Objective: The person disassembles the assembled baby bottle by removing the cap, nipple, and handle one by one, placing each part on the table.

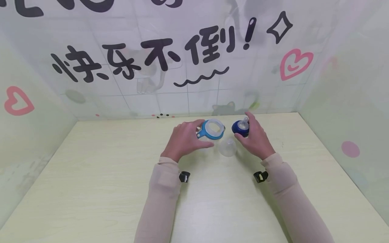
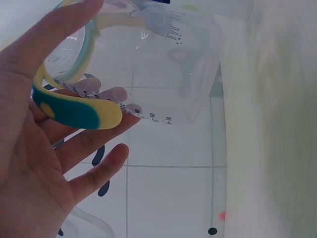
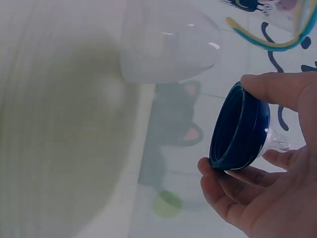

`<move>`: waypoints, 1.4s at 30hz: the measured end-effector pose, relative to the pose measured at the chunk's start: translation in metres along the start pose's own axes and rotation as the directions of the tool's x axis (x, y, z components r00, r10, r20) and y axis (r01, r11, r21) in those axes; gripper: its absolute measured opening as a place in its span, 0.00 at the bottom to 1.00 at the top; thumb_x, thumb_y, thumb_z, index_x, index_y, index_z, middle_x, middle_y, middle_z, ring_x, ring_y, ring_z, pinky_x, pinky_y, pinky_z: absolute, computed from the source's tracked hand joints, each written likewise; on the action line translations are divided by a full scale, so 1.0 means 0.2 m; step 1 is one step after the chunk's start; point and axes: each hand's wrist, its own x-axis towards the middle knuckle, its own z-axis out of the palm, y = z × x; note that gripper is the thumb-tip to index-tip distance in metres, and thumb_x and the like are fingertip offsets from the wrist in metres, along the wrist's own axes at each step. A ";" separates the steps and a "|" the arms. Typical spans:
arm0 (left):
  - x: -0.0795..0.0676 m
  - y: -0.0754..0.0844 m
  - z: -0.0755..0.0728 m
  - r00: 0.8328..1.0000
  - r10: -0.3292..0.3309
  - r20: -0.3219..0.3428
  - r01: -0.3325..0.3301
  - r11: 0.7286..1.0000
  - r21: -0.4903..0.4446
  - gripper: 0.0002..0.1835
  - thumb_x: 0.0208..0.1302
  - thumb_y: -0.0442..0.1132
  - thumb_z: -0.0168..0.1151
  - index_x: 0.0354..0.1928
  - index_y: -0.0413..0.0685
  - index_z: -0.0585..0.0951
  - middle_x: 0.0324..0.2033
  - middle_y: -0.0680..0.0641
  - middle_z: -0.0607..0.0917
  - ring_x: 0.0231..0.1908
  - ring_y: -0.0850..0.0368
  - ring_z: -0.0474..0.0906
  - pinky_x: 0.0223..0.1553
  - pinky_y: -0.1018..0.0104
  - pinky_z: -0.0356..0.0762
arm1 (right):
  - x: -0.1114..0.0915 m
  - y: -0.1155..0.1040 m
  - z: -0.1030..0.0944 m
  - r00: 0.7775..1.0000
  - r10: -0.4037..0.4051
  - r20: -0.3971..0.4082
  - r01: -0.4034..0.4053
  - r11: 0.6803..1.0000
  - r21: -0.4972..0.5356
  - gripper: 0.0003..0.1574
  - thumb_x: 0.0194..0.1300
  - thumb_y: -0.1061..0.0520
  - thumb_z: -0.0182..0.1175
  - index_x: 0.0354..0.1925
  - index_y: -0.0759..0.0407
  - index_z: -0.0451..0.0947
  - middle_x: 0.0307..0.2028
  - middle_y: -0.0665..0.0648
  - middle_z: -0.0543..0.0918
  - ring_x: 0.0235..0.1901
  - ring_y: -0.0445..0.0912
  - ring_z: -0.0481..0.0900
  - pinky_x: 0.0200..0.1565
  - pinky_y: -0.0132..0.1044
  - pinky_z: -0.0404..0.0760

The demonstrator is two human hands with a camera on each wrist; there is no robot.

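My left hand (image 1: pixel 186 139) grips a clear baby bottle (image 2: pixel 168 64) with printed measuring marks, thumb and fingers round it near the neck. A handle ring (image 1: pixel 200 133), blue in the head view and teal and yellow in the left wrist view, sits round that neck. The bottle's mouth is uncovered and faces up. To the right, my right hand (image 1: pixel 256 138) holds a dark blue screw collar (image 3: pixel 242 126) by its rim between thumb and fingers, with a clear teat (image 1: pixel 244 123) on top. Between the hands a translucent dome cap (image 1: pixel 228 149) stands on the table.
The pale wooden table (image 1: pixel 100 175) meets a white tiled wall (image 1: pixel 170 104) with printed lettering just behind the hands. Side panels stand to left and right. A small black device (image 1: pixel 184 176) sits at the left wrist, another black device (image 1: pixel 260 176) at the right.
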 end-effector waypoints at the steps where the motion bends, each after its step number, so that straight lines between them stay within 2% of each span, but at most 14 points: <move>1: 0.00 0.00 0.00 1.000 0.003 -0.002 -0.003 1.000 0.000 0.39 0.45 0.62 0.76 0.59 0.51 0.80 0.37 0.51 0.86 0.36 0.57 0.79 0.37 0.59 0.75 | 0.00 0.01 0.00 1.000 0.009 0.010 -0.009 1.000 -0.005 0.54 0.64 0.56 0.66 0.76 0.64 0.45 0.65 0.76 0.65 0.64 0.68 0.67 0.62 0.64 0.66; 17: 0.00 -0.01 0.00 1.000 0.009 -0.004 -0.010 1.000 -0.007 0.39 0.45 0.62 0.76 0.59 0.51 0.80 0.35 0.52 0.86 0.35 0.57 0.79 0.36 0.60 0.74 | 0.01 0.11 0.05 0.990 0.084 0.112 -0.078 0.995 -0.055 0.56 0.60 0.58 0.70 0.74 0.68 0.47 0.64 0.77 0.67 0.61 0.71 0.70 0.60 0.64 0.68; 30: 0.00 -0.01 0.00 1.000 0.009 -0.002 -0.009 1.000 -0.005 0.40 0.44 0.63 0.76 0.59 0.50 0.80 0.36 0.52 0.86 0.36 0.57 0.80 0.36 0.59 0.74 | 0.00 0.12 0.07 0.973 0.154 0.173 -0.146 0.987 -0.061 0.59 0.59 0.56 0.71 0.75 0.67 0.45 0.62 0.78 0.70 0.60 0.71 0.71 0.60 0.63 0.69; 42: 0.00 0.00 0.00 1.000 0.004 0.004 -0.004 1.000 -0.007 0.39 0.45 0.62 0.76 0.59 0.51 0.80 0.36 0.52 0.86 0.36 0.57 0.79 0.36 0.59 0.74 | 0.00 0.12 0.07 0.964 0.150 0.218 -0.140 0.988 -0.057 0.60 0.57 0.59 0.72 0.74 0.68 0.46 0.60 0.78 0.72 0.59 0.70 0.73 0.59 0.62 0.70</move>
